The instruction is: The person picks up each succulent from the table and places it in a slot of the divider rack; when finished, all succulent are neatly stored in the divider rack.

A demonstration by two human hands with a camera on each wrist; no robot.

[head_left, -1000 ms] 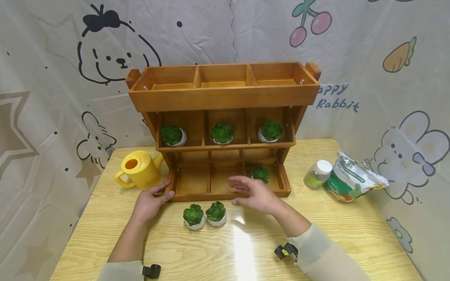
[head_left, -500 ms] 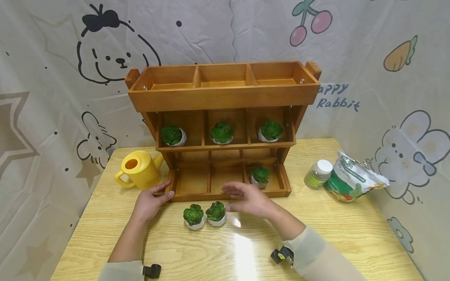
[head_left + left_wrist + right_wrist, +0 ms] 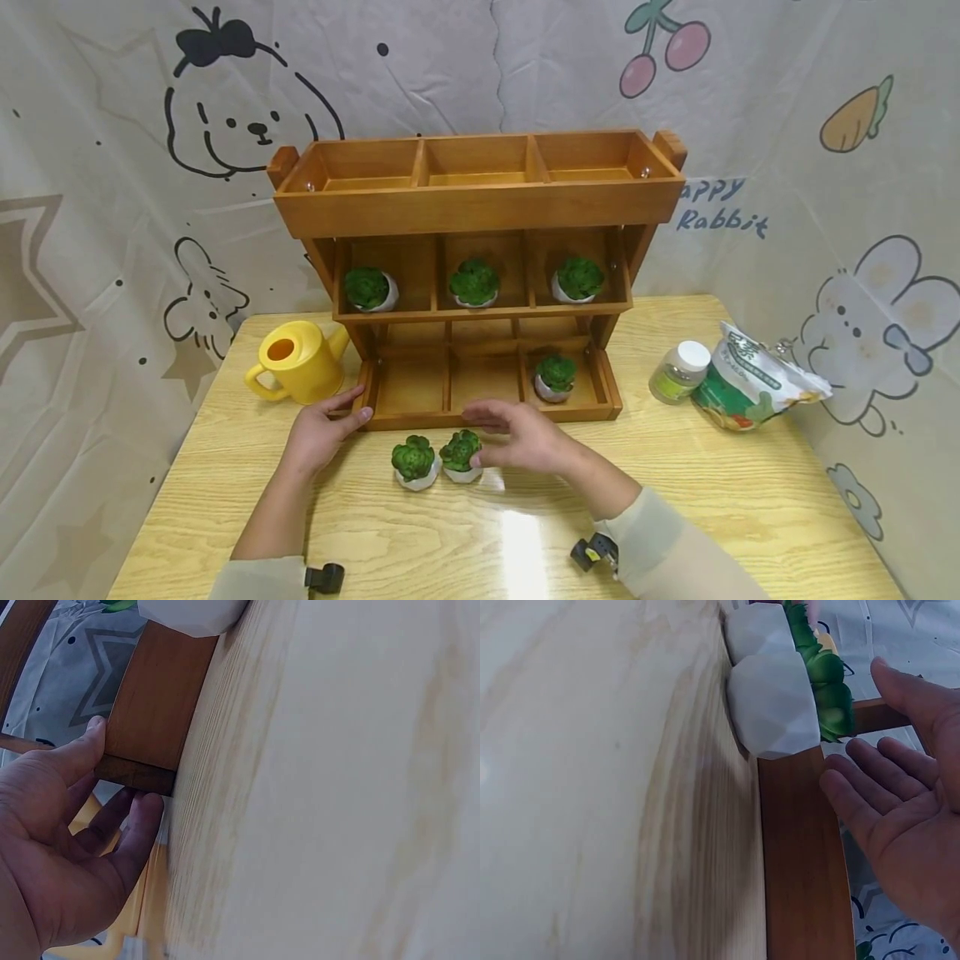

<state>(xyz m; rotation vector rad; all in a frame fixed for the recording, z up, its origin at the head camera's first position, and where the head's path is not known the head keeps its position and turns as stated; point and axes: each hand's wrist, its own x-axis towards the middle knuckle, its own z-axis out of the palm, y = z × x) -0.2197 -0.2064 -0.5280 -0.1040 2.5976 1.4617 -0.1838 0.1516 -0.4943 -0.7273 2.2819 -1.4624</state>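
A three-tier wooden shelf (image 3: 480, 212) stands on the table, its tiers split into compartments. My left hand (image 3: 321, 433) grips the lower tier's front left corner, thumb on the front board (image 3: 159, 701) and fingers at the end. Two small artificial succulents in white faceted pots stand side by side before the shelf, a left one (image 3: 414, 460) and a right one (image 3: 459, 454). Beside the right succulent is my right hand (image 3: 525, 437), fingers extended and thumb apart, nothing held. In the right wrist view its fingertips are close to the nearer white pot (image 3: 774, 705).
Three potted succulents, the middle one (image 3: 474, 283) among them, sit in the middle tier. Another succulent (image 3: 555, 377) sits in the lower right compartment. A yellow watering can (image 3: 303, 367) stands left; a white-capped jar (image 3: 678, 373) and a green-white bag (image 3: 750, 383) are right.
My right hand has moved left and toward me, from the lower right succulent to the right one on the table. My left hand has stayed at the shelf corner.
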